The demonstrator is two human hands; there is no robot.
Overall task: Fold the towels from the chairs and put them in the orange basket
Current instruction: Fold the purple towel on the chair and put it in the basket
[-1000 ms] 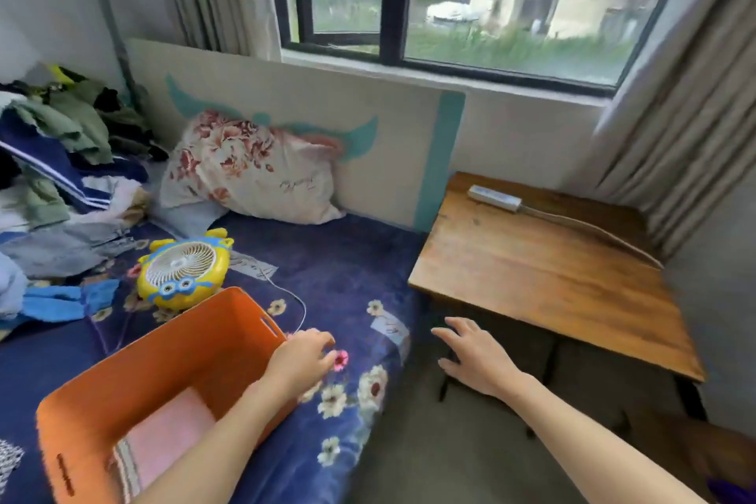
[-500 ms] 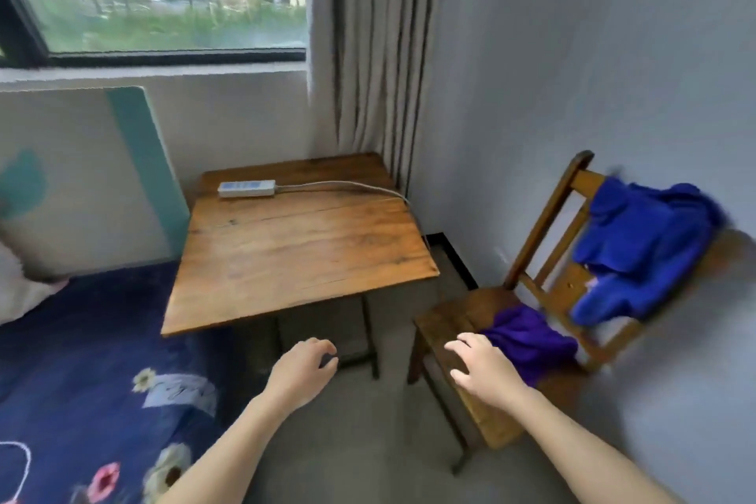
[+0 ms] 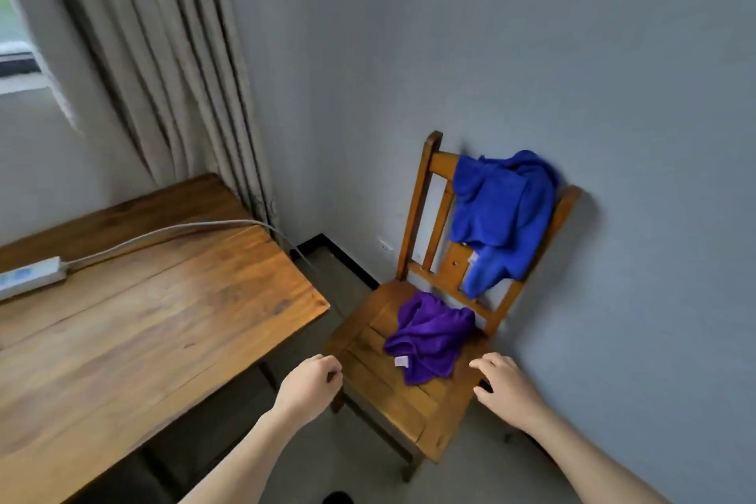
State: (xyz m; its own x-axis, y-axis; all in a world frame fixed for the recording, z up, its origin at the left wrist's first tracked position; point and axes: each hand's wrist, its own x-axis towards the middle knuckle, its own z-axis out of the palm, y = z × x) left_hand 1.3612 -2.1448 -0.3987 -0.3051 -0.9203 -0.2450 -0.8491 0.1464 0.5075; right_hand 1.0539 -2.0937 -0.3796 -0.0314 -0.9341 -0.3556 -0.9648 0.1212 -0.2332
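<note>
Reaching toward the chair: left hand (image 3: 311, 385), fingers loosely curled, grasping nothing, off the seat's front-left corner; right hand (image 3: 505, 389), fingers relaxed and spread, grasping nothing, over the seat's front-right edge.

Item at 12 o'clock, between the hands: crumpled purple microfibre towel (image 3: 429, 333), white tag showing, lying on the slatted seat of the brown wooden chair (image 3: 388, 401).

Item at 1 o'clock, beyond: bunched bright blue towel (image 3: 499, 213), draped over the chair's backrest.

At 9 o'clock: brown wooden plank table (image 3: 143, 340) bearing a white power strip (image 3: 28, 276). At 11 o'clock: beige pleated curtain (image 3: 163, 74).

Change: a second ago the view held the orange plastic basket on the bed. That basket is now out of view, and the chair sits nearer and more central than half a second ago. Both towels are unmoved and unfolded.

Judgement: picking up the purple towel is likely next; two towels remain.
</note>
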